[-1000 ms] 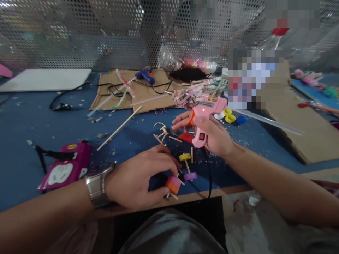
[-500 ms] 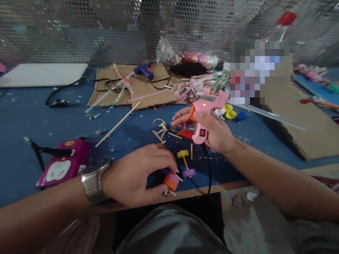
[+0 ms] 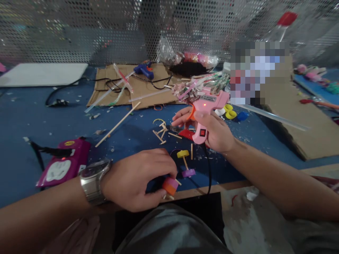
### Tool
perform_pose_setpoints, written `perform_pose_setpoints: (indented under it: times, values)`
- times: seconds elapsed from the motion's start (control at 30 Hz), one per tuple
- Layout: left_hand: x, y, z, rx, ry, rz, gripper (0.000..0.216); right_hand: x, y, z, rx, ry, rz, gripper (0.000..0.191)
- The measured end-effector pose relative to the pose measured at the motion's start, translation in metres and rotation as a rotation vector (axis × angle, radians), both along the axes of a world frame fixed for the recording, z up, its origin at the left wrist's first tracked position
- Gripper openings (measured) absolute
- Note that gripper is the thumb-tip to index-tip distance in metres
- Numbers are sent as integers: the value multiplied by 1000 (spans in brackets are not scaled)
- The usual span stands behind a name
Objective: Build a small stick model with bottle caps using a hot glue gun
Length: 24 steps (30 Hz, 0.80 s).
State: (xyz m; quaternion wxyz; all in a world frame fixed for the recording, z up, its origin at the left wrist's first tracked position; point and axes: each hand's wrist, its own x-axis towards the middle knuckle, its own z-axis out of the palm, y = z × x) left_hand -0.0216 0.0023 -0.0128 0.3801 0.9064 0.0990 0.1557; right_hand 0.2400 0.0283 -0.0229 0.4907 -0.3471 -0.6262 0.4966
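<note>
Between the thumb and fingers of my left hand [image 3: 140, 178] is a small orange-and-pink block [image 3: 171, 186] with short wooden sticks poking out of it. This hand is close to the table's front edge. My right hand [image 3: 212, 128] grips a pink glue gun [image 3: 205, 109] with an orange trigger and a lit indicator; its nozzle points left. Just right of the block stands a stick with a yellow cap [image 3: 183, 153] at one end and a purple cap [image 3: 188, 173] at the other. Short cut sticks [image 3: 160, 133] lie beyond my left hand.
A purple power strip [image 3: 63, 162] is at the left, near a long wooden stick [image 3: 118, 124]. A blue glue gun [image 3: 144, 70] rests on cardboard [image 3: 159, 97] at the back. Yellow caps [image 3: 231, 114] and a blue cap [image 3: 242, 116] lie beyond my right hand.
My left hand has shifted slightly toward me and down with the orange-and-pink block, which has tilted a little. My right hand and the pink glue gun have hardly moved.
</note>
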Motion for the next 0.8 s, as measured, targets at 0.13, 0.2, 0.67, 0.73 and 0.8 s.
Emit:
perform_pose_setpoints:
  times: [0.13,0.2,0.67,0.73,0.8]
  values:
    - [-1,-1,1,-25,-5,-6,26,0,0,-1,0,17,9,43]
    - [-2,-2,3,-81,-45,13,26,1,0,-1,-5,16,16,43]
    - [-3,8,6,-1098,-487,335,32,2,-7,7,-66,8,89,57]
    - [-2,7,6,-1120,-504,330,30,2,-8,8,-66,16,121,56]
    - [-1,7,8,-1147,-509,332,30,3,-9,8,-49,21,156,54]
